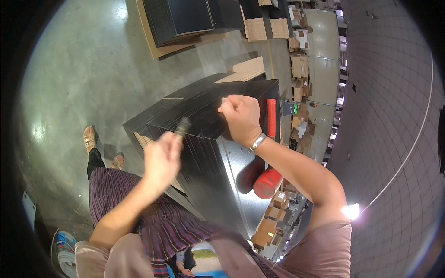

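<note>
My left hand (162, 157) is closed on a small greyish thing (184, 125), blurred by motion, whose kind I cannot make out. It is held out beside a tall stack of black flat panels (199, 160). My right hand (242, 118) is curled into a fist over the same stack, and anything inside it is hidden. A mallet with a red head (268, 184) rests on the stack's shiny dark face. Its ribbed red handle (271, 118) shows beyond my right wrist, while my forearm covers the part between.
Another stack of black panels (190, 18) sits on a cardboard sheet (157, 46) across the grey floor (83, 83). Cardboard pieces (245, 69) lie at the near stack's far end. Cardboard boxes (300, 67) line the background. A bag (65, 245) is at lower left.
</note>
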Tool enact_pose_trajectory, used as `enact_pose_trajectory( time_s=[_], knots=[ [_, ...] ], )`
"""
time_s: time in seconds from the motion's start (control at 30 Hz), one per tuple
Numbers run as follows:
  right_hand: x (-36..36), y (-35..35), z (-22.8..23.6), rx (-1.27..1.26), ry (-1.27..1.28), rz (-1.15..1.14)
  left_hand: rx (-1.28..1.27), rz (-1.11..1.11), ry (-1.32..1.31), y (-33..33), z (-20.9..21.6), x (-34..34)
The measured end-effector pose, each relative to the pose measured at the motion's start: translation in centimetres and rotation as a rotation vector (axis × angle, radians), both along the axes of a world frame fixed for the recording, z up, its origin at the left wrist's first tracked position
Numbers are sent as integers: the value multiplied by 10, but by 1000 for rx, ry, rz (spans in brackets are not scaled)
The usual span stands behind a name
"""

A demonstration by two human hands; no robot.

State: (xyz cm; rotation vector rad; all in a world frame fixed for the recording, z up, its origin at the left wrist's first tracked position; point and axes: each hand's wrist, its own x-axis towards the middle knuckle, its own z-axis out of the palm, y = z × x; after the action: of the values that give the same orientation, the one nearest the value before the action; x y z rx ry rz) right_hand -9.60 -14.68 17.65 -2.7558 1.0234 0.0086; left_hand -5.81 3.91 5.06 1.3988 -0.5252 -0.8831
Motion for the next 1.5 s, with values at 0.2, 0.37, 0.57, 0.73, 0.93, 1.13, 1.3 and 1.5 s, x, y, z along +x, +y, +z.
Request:
enact_pose_trajectory(
  time_s=[0.2, 0.37, 0.57, 0.73, 0.93, 1.13, 1.3, 1.5],
  knots=[
    [0, -3, 1, 6, 42, 14, 144, -74, 59, -4, -18, 11],
    [-1, -1, -2, 62, 33, -24, 21, -22, -42, 1, -8, -3],
    [-2, -3, -1, 36, -12, 33, -107, -8, -122, 6, 1, 3],
    [-1, -2, 2, 45, 31, 11, 155, -57, 34, 0, -44, 8],
    [2, -1, 1, 75, 7, -20, 162, -30, -35, -1, -46, 2],
    [2, -3, 0, 70, 3, -24, -47, -25, 51, 1, -16, 1],
    [-1, -4, 3, 54, 18, -26, 176, -46, -29, -3, -48, 11],
    [1, -2, -1, 55, -26, 16, 155, -84, -59, -4, -68, 6]
  ],
)
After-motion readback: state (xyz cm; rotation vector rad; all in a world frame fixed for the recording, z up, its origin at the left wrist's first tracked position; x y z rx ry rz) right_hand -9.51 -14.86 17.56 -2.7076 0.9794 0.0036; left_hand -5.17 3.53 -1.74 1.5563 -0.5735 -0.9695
